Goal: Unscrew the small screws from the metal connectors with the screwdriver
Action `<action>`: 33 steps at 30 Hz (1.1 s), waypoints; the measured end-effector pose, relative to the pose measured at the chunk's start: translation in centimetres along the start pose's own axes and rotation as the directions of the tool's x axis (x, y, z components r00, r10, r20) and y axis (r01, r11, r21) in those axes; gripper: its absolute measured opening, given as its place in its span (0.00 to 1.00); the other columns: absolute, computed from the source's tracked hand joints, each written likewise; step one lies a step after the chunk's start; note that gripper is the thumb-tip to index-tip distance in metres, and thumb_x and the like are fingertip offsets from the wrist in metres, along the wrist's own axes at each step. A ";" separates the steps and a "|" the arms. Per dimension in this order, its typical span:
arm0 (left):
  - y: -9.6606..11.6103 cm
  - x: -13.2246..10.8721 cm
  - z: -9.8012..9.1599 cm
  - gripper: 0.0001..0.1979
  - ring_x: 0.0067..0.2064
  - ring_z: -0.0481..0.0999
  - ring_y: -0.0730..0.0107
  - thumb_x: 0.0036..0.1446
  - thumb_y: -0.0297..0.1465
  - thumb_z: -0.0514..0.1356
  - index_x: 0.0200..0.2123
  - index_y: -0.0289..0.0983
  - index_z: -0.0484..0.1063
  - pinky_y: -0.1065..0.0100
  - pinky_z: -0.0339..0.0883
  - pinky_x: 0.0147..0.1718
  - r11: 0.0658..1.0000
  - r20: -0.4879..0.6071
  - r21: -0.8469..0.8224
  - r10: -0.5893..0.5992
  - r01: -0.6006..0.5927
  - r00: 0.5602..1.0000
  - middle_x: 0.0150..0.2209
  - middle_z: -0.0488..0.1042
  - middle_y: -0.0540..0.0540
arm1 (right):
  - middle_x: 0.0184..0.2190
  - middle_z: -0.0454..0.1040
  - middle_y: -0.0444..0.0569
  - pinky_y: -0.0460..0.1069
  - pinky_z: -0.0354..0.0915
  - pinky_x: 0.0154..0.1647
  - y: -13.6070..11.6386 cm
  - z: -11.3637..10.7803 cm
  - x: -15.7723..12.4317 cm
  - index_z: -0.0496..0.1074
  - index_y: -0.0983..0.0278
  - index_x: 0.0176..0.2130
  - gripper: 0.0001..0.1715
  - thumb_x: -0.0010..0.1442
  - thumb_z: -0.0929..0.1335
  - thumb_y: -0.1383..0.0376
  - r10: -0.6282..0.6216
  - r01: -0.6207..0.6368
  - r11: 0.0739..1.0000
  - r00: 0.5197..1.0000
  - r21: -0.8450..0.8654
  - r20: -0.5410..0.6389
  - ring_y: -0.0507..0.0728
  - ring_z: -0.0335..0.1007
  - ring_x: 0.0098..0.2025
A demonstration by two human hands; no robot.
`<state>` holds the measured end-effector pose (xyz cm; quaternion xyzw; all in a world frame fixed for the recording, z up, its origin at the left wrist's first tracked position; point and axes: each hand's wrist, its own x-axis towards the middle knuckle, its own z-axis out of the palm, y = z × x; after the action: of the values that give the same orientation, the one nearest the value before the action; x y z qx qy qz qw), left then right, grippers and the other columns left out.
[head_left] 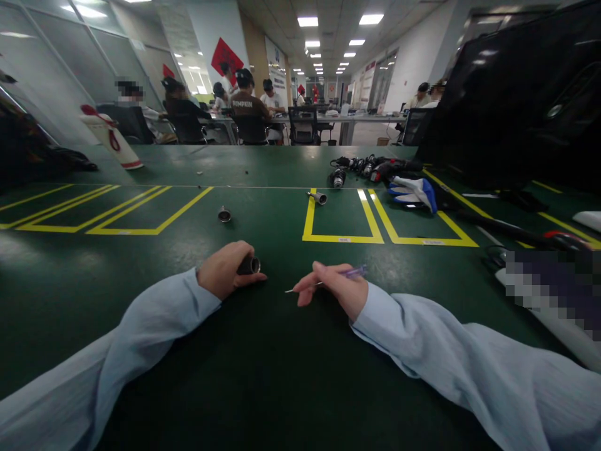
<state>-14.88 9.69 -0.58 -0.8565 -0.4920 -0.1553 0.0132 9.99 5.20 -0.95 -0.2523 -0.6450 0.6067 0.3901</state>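
Observation:
My left hand (228,269) is closed around a dark cylindrical metal part (250,265), its round open end facing right. In my right hand (335,287) is a slim screwdriver (353,272) with a translucent purple handle. Its thin shaft points left, toward the metal part, and a gap separates the two. Beyond my left hand a small round metal cap-like piece (224,215) lies on the green table. Past my right hand, inside a yellow-taped box, rests a metal fitting with a thin stem (319,198).
Black cables with metal connectors (338,178) lie at the back right, beside a blue and white glove (413,194). A large black monitor (511,94) rises at the right. A whitish cylinder with red trim (113,138) stands back left. Several people sit at far desks.

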 end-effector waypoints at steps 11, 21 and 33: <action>6.7 1.7 0.8 0.09 0.28 0.64 0.74 0.52 0.34 0.54 0.25 0.35 0.61 0.72 0.57 0.26 0.911 0.013 -0.336 0.259 -0.240 0.966 0.28 0.64 0.49 | 0.18 0.72 0.44 0.48 0.62 0.27 0.2 0.1 0.3 0.66 0.66 0.24 0.03 0.43 0.63 0.71 -0.025 0.091 0.941 0.979 0.326 -0.201 0.51 0.67 0.23; 6.4 1.6 1.2 0.07 0.25 0.62 0.77 0.51 0.30 0.55 0.23 0.35 0.61 0.73 0.55 0.25 0.835 0.072 -0.491 0.322 -0.248 0.944 0.22 0.62 0.53 | 0.21 0.71 0.43 0.47 0.62 0.30 -0.3 2.2 -0.6 0.67 0.64 0.24 0.06 0.47 0.62 0.73 -0.092 0.015 0.969 0.948 -0.246 -0.303 0.49 0.67 0.26; 6.3 1.6 1.1 0.08 0.25 0.64 0.77 0.52 0.30 0.56 0.24 0.34 0.62 0.74 0.57 0.24 0.796 0.081 -0.552 0.348 -0.249 0.934 0.23 0.63 0.52 | 0.20 0.74 0.43 0.46 0.62 0.28 0.3 1.5 0.4 0.68 0.68 0.24 0.02 0.44 0.65 0.71 0.197 -0.127 0.954 0.948 0.272 -0.251 0.48 0.68 0.23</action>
<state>-8.49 7.94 -0.36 -0.9034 -0.2868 -0.2045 -0.2445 8.56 4.68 -1.07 -0.3349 -0.4790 0.6731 0.4532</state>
